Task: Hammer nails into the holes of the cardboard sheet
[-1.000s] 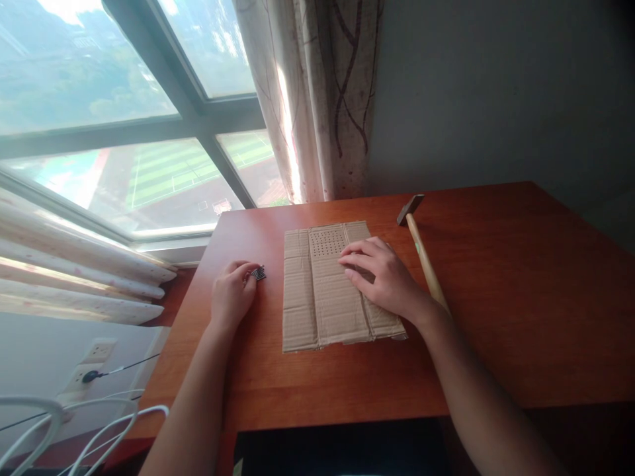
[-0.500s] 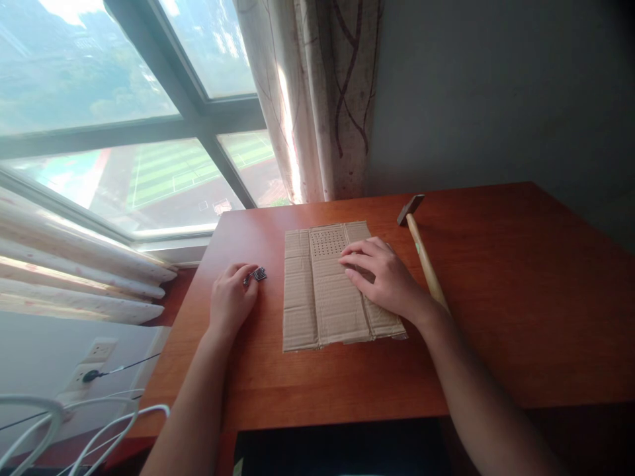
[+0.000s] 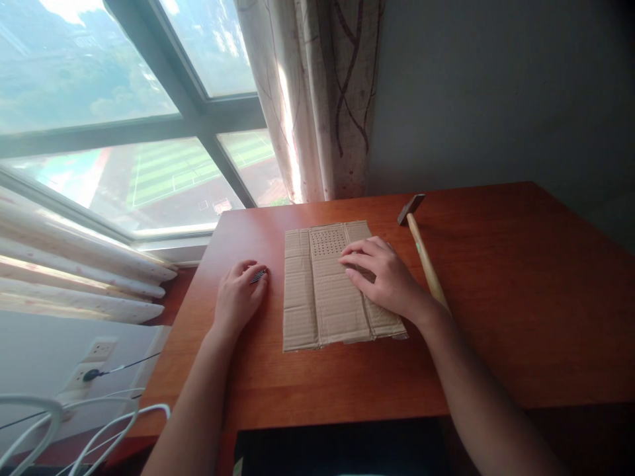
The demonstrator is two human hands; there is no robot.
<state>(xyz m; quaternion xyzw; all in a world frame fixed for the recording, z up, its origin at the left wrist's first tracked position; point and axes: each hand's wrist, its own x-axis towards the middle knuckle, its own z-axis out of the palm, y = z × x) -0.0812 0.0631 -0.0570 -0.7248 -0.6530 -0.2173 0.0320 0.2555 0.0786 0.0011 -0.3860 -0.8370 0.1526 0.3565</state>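
Observation:
A small bunch of dark, shiny nails (image 3: 258, 276) lies on the table, partly covered by my left hand (image 3: 241, 291). The thumb and fingers of that hand are closed around them, and only their ends show. My right hand (image 3: 381, 272) rests on the right side of a creased cardboard sheet (image 3: 330, 297). Its fingers are slightly curved and apart, with nothing in them. Near those fingertips, rows of small dark dots (image 3: 327, 242) mark the upper part of the cardboard; at this size I cannot tell whether they are holes or nail heads.
A hammer (image 3: 423, 248) with a wooden handle lies to the right of the cardboard, its handle end behind my right wrist. All this is on a reddish-brown table (image 3: 520, 297). A window and curtains (image 3: 317, 99) stand beyond; white cables (image 3: 114, 423) hang at lower left.
My left hand has shifted slightly to the right and its fingers have moved over the nails, covering more of them. The right hand, cardboard and hammer have stayed in place.

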